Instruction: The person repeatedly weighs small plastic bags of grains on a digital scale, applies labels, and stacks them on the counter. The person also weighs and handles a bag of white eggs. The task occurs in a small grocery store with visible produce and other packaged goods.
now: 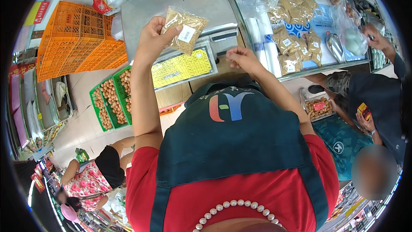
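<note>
My left hand [157, 38] grips a clear plastic bag of small tan grains [186, 22] by its left edge, thumb on top beside a white barcode label. The bag is over the front part of a metal scale plate [151, 3]. Below it, a yellow key sheet [182, 67] covers the scale's keypad. My right hand [239, 58] is near the scale's display panel [224, 36], fingers curled; whether anything small is between them cannot be told. On the counter to the right are several similar labelled bags [291, 46], beside rolls of plastic bags [265, 38].
Orange plastic crates [69, 38] stand at left, above green crates of eggs [112, 103]. A metal scoop [334, 46] lies on the right counter. Another person's hand [378, 37] is beside a bag of pale eggs [354, 40]. Other people stand on both sides.
</note>
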`<state>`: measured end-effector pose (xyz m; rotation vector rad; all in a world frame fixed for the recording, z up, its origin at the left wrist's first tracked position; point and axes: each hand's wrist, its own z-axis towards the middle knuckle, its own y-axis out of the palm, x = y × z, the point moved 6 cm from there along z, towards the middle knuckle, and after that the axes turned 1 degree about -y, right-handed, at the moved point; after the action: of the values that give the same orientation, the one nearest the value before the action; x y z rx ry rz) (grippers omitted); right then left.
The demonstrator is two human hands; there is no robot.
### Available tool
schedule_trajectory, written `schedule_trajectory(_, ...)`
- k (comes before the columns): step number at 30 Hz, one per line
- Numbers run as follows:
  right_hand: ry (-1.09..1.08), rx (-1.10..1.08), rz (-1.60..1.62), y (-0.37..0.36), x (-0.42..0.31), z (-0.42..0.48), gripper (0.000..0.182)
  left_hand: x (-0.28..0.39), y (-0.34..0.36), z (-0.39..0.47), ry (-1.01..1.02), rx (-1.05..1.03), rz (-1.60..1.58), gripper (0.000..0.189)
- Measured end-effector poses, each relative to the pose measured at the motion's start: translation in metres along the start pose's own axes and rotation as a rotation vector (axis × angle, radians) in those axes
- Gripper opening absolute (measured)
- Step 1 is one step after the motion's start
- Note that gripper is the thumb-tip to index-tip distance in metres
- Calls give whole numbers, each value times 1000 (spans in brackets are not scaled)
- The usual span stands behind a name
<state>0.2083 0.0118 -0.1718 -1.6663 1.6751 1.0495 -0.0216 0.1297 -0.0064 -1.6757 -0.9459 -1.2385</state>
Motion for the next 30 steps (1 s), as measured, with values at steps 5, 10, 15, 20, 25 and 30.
schedule_trajectory(5,-139,-302,442,24,-64,-54,47,4,65,-17,70,-36,-32,26)
schedule_trajectory(10,-149,139,508,-42,-42,-63,37,-56,159,-49,-315,-227,-376,42)
schedule_trajectory(15,-89,323,162,-121,3,-34,32,-127,179,-14,-637,327,-860,23)
schedule_trajectory(20,-26,268,-162,-151,10,2,32,-138,181,-2,-622,641,-934,13)
schedule_trajectory(25,40,247,-634,-183,25,25,42,-143,183,7,-581,748,-967,6)
schedule_trajectory(30,-260,560,-1034,-184,-21,-2,44,-138,184,-9,-519,729,-986,10)
